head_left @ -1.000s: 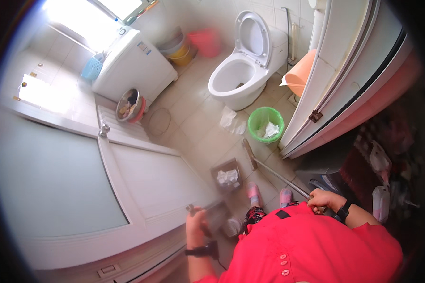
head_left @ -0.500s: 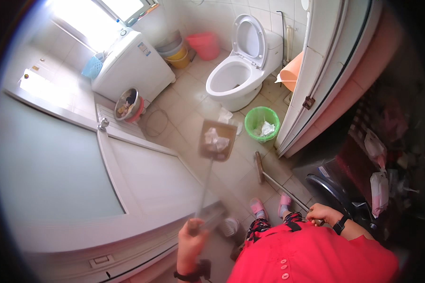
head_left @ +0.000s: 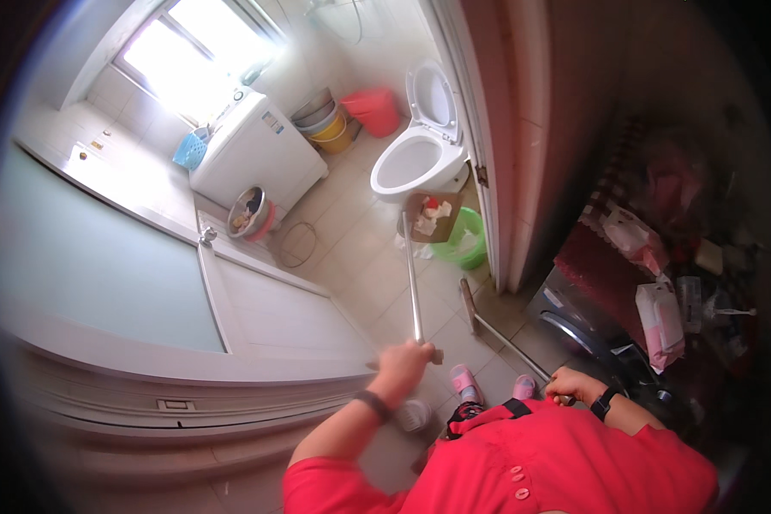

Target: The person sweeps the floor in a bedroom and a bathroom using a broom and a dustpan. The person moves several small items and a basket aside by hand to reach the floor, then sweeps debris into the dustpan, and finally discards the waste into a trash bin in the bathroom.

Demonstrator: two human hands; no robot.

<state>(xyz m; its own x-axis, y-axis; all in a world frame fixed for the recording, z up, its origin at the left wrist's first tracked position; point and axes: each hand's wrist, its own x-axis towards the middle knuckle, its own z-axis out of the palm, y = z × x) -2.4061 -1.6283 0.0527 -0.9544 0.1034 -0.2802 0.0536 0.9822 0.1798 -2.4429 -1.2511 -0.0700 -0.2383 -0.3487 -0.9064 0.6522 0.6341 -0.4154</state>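
My left hand is closed around the handle of a long-handled dustpan. Crumpled paper scraps and a small red bit lie in its pan, which is raised and tilted, overlapping the back left of the green waste bin from here. I cannot tell whether pan and bin touch. My right hand grips the end of a broom, its head resting on the tiles in front of the bin. Pale paper lies on the floor beside the bin, partly hidden by the dustpan.
Behind the bin stands a white toilet with its lid up. A door frame rises on the right, a sliding door spans the left. Farther back are a washing machine, buckets and a laundry basin.
My left hand has moved up and right, carrying the dustpan from over the floor to the green bin. The view has shifted toward the right. My right hand keeps its hold on the broom.
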